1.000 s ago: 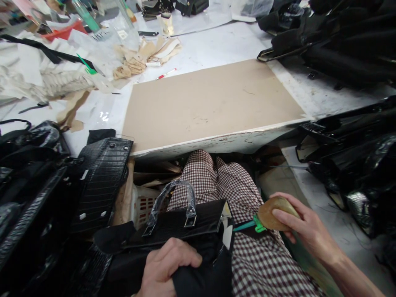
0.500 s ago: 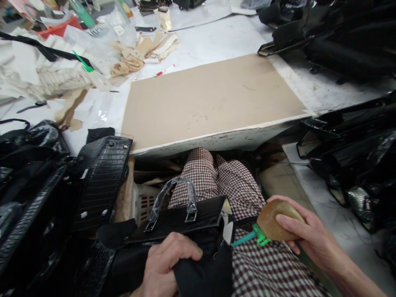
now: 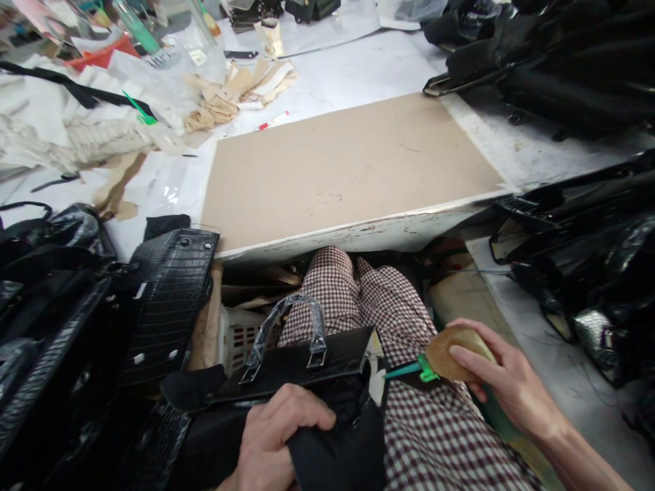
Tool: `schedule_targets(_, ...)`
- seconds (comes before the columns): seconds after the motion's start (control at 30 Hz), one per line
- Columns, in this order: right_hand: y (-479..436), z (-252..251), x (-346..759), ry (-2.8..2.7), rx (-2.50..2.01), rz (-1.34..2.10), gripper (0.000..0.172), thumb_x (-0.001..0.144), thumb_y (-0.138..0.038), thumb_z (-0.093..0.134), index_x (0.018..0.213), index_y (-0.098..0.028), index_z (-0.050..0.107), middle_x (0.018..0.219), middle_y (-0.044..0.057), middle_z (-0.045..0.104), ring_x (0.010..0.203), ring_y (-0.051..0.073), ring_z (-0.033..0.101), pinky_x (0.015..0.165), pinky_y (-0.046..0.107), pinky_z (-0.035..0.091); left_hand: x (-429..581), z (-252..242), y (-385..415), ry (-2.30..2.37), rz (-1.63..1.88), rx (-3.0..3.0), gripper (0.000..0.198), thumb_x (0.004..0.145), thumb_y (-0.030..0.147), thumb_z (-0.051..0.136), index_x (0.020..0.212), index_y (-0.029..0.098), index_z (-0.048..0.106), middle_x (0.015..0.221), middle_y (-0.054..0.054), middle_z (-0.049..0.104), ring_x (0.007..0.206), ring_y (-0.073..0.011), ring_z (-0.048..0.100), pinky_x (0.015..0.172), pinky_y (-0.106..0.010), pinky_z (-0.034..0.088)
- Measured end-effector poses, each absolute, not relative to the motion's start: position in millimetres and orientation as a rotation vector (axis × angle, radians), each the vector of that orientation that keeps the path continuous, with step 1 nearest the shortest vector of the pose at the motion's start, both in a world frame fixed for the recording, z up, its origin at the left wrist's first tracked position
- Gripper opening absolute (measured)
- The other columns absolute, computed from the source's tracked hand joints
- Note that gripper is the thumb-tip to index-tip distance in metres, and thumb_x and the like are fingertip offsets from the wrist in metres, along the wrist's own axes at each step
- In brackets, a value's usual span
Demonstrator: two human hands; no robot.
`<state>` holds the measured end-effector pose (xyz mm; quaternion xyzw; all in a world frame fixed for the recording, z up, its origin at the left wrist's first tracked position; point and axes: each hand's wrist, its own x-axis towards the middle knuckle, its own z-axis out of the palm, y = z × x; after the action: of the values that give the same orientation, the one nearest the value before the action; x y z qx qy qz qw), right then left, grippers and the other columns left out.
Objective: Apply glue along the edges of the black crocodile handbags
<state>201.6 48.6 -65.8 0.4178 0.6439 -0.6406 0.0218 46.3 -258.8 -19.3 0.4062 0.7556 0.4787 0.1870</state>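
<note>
Across my lap lies a black handbag (image 3: 307,361) with a crocodile-like texture. Its handle (image 3: 291,307) is wrapped in clear plastic. My left hand (image 3: 279,429) grips the black lining (image 3: 340,450) and folds it outward. My right hand (image 3: 496,372) is closed around an amber glue bottle (image 3: 458,351) with a green cap and a thin green nozzle (image 3: 402,370). The nozzle points left, its tip at a pale flap (image 3: 377,385) at the bag's right end. Whether glue is coming out cannot be seen.
Ahead is a tan board (image 3: 348,170) on the white table. Black bag pieces (image 3: 174,293) are heaped at left, more black bags (image 3: 588,252) at right. Tan scraps (image 3: 225,102), a red-and-white pen (image 3: 273,121) and another green nozzle (image 3: 143,116) lie farther back. A white basket (image 3: 245,334) stands below.
My right hand has raised the glue bottle slightly, and the nozzle tip has moved up along the bag's right end to the pale flap. My left hand keeps its hold.
</note>
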Motion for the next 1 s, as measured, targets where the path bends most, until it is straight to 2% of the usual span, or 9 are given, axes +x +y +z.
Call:
schedule_targets(0.13,50,-69,200,2.106,1.322,-1.882,0.067,0.077,-0.066,0.073,0.124,-0.021,0.057,0.09,0.002,0.067,0.055,0.013,0.05,0.045,0.024,0.043,46,-18,-259,2.136,1.328,1.183,0.007,0.094,0.027,0.061,0.093,0.021,0.066,0.082,0.0,0.071,0.078,-0.0119,0.066,0.069,-0.021,0.052)
schedule_targets(0.27,50,-77,203,2.309,1.258,-1.77,0.064,0.077,-0.064,0.074,0.123,-0.022,0.058,0.103,0.004,0.069,0.084,0.021,0.064,0.066,0.025,0.055,45,-18,-258,2.143,1.329,1.168,0.006,0.094,0.026,0.061,0.092,0.022,0.065,0.081,0.001,0.07,0.077,-0.0114,0.066,0.068,-0.021,0.051)
schedule_targets(0.43,51,-81,212,2.524,1.107,-1.72,0.054,0.079,-0.057,0.075,0.119,-0.024,0.059,0.117,0.005,0.068,0.102,0.024,0.065,0.083,0.026,0.055,41,-18,-256,2.157,1.3,1.242,0.005,0.093,0.02,0.059,0.091,0.02,0.064,0.082,0.0,0.068,0.079,-0.0116,0.064,0.067,-0.023,0.05)
schedule_targets(0.5,53,-79,215,2.514,1.076,-1.715,0.053,0.08,-0.057,0.074,0.119,-0.024,0.06,0.117,0.005,0.068,0.102,0.024,0.065,0.083,0.026,0.056,38,-17,-255,2.149,1.281,1.338,0.009,0.093,0.016,0.056,0.094,0.019,0.064,0.086,-0.002,0.068,0.083,-0.0127,0.063,0.069,-0.024,0.049)
schedule_targets(0.7,58,-77,216,2.29,1.201,-1.819,0.062,0.078,-0.063,0.073,0.123,-0.023,0.058,0.098,0.003,0.068,0.087,0.024,0.067,0.075,0.028,0.058,37,-13,-255,2.142,1.306,1.419,0.012,0.094,0.017,0.051,0.096,0.017,0.062,0.085,-0.005,0.067,0.082,-0.0148,0.062,0.066,-0.027,0.049)
schedule_targets(0.83,53,-78,210,2.333,1.253,-1.8,0.067,0.075,-0.064,0.074,0.123,-0.021,0.057,0.104,0.006,0.068,0.086,0.023,0.065,0.066,0.026,0.055,39,-15,-255,2.167,1.274,1.41,0.01,0.093,0.02,0.053,0.094,0.018,0.063,0.086,-0.005,0.067,0.081,-0.0149,0.063,0.066,-0.027,0.049)
schedule_targets(1.0,51,-77,211,2.371,1.275,-1.747,0.069,0.074,-0.065,0.073,0.123,-0.02,0.057,0.105,0.007,0.067,0.081,0.023,0.063,0.054,0.026,0.052,37,-13,-251,2.163,1.301,1.463,0.012,0.091,0.015,0.05,0.093,0.018,0.062,0.082,-0.004,0.068,0.078,-0.0139,0.063,0.063,-0.026,0.049)
